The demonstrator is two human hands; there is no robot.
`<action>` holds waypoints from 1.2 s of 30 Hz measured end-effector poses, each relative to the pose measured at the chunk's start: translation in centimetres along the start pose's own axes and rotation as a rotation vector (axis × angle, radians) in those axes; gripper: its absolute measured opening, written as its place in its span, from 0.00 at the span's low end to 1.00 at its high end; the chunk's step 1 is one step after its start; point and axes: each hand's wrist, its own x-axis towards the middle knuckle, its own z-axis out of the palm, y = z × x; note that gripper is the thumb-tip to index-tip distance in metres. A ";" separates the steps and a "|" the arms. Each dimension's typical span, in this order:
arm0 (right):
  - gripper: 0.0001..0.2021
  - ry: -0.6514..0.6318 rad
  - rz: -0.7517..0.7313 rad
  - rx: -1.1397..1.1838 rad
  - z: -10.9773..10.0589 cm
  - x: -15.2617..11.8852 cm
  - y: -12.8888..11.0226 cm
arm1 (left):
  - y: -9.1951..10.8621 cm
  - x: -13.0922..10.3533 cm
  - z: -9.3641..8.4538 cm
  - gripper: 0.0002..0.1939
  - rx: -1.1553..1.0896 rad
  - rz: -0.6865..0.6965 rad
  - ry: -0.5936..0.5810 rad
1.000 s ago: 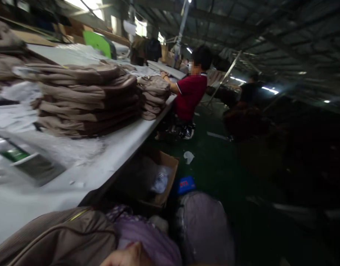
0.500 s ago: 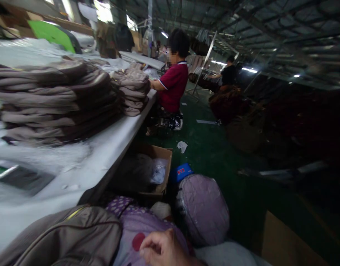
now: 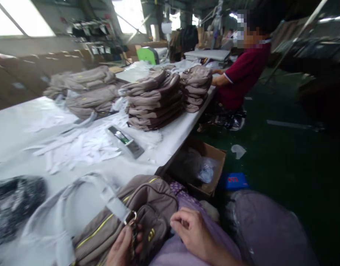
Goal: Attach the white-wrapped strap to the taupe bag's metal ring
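One brown bag (image 3: 157, 201) lies close to both hands

Think of a clock with its middle in the middle of the view. The brown bag is at 6 to 7 o'clock, partly on the near edge of the white counter (image 3: 17, 136) and up against some purple cloth (image 3: 170, 255). It is likely this close so that both hands can get to it without a stretch. It has a long yellow zip (image 3: 95, 231).

The left hand (image 3: 121, 242) is at 7 o'clock. Its fingers are pinched on a dark piece (image 3: 134, 237), just under a shiny ring (image 3: 135, 214). This grip probably keeps the ring from flopping about. A pale strap (image 3: 116, 207) runs from the ring toward 8 o'clock and loops over the counter. It looks wrapped, maybe to keep it clean.

The right hand (image 3: 196, 229) is between 5 and 6 o'clock, just beside the bag. Its fingers are curled in, with very little room between the tips. I cannot tell if they hold something small.

More bags like this make a tall stack (image 3: 156, 105) at 11 o'clock. They lie flat on each other, perhaps to save room. White strips (image 3: 84, 147) are spread out at 9 o'clock. A cardboard box (image 3: 220, 162) sits low at 4 o'clock, maybe so it takes no space up top. At 2 o'clock, a person in a red shirt (image 3: 243, 79) is beside a smaller stack (image 3: 196, 87).
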 end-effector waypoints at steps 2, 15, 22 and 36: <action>0.08 -0.072 -0.048 0.010 0.7 1.6 -0.3 | -0.5 -0.2 0.3 0.27 -0.042 0.012 0.000; 0.07 -0.384 -0.155 -0.013 2.9 7.7 0.0 | -1.7 -0.2 1.5 0.25 -0.194 0.053 0.069; 0.07 -0.458 -0.175 -0.021 3.6 9.0 0.3 | -1.3 -0.3 1.8 0.23 -0.232 0.032 0.054; 0.07 -0.470 -0.209 -0.061 3.8 9.1 -0.4 | -1.0 -0.8 2.3 0.22 -0.167 0.071 0.145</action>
